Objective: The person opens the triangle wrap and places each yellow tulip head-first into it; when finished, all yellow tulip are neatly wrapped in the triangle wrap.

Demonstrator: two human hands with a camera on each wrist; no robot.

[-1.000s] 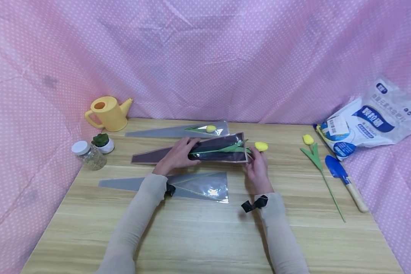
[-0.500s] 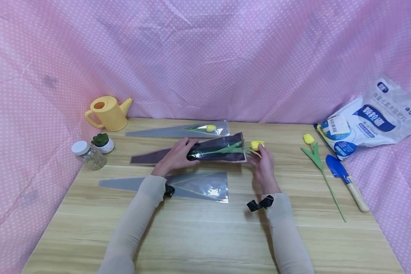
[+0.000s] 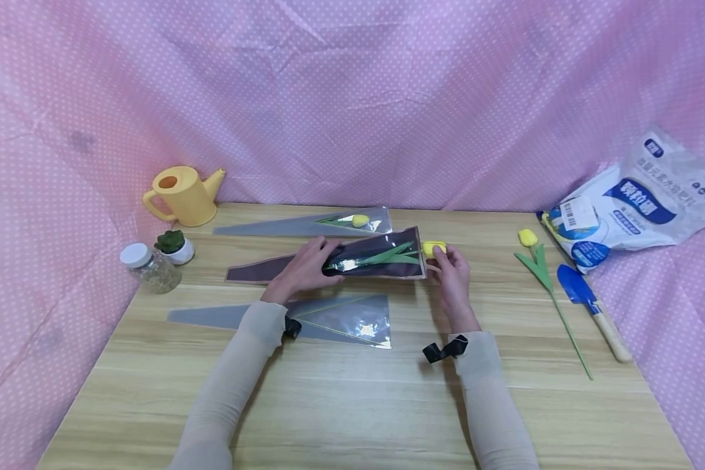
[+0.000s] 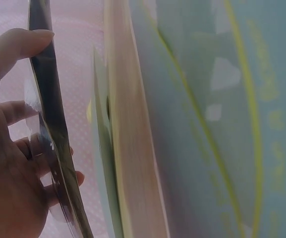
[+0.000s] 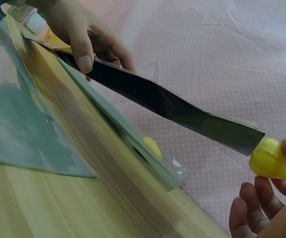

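Observation:
My left hand (image 3: 309, 264) grips a dark flower sleeve (image 3: 258, 269) between thumb and fingers, its wide end raised off the table. Inside the sleeve's clear front lie the green leaves (image 3: 388, 256) of a tulip. Its yellow head (image 3: 433, 249) sticks out just past the open end. My right hand (image 3: 454, 277) pinches that head with thumb and fingers; the right wrist view shows the yellow bloom (image 5: 271, 159) touching or very near the sleeve's edge. In the left wrist view the thumb (image 4: 36, 42) presses one side of the sleeve (image 4: 51, 94), with fingers behind it.
Behind lies a grey sleeve (image 3: 258, 228) holding a yellow tulip (image 3: 360, 221); in front, another grey sleeve (image 3: 341, 320). At right are a loose tulip (image 3: 555, 294), a trowel (image 3: 593, 310) and a bag (image 3: 634, 202). A watering can (image 3: 188, 196), succulent (image 3: 175, 246) and jar (image 3: 153, 267) stand left.
My right hand has shifted from the sleeve's open end onto the tulip head. The head has moved left, closer to the sleeve. My left hand has kept its grip nearly in place.

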